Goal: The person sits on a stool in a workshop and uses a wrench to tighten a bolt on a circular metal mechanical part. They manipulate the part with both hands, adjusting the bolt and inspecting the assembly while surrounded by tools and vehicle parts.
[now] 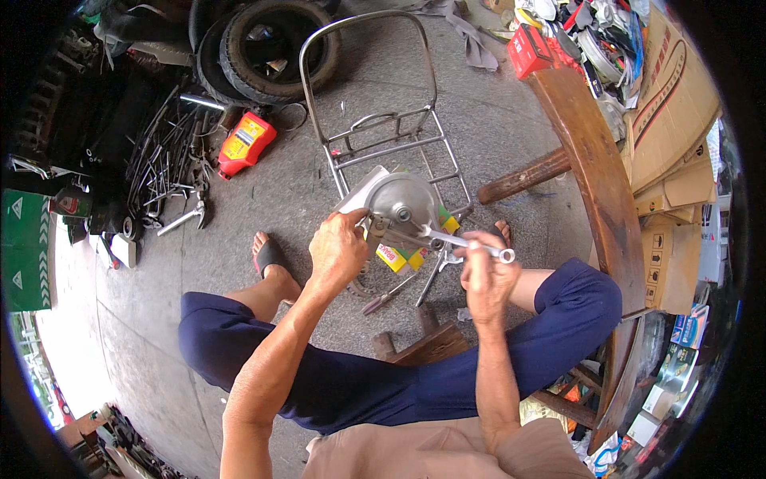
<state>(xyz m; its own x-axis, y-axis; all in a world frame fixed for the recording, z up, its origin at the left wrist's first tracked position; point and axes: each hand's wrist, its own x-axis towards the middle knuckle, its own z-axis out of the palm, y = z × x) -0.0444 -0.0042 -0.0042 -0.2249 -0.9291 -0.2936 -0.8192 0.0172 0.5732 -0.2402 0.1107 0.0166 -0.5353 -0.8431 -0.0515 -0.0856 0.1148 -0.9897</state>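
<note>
A round silver drum brake plate (407, 194) with a raised central hole lies between my hands, on top of a yellow and green box (391, 257). My left hand (338, 246) is closed at the plate's left edge, its fingers gripping near a small metal lever (375, 233). In my right hand (488, 281) is a silver combination wrench (471, 242). Its open jaw points left and reaches the plate's lower right edge; the ring end sticks out beyond my fingers. Whether the jaw sits on a nut is too small to tell.
Behind the plate stands a tubular metal rack (435, 104). Tyres (275, 80), a red bottle (246, 144), and a hammer (187, 217) lie at left. A wooden bench (598, 184) runs along the right, beside cardboard boxes (674, 255). My feet flank the rack.
</note>
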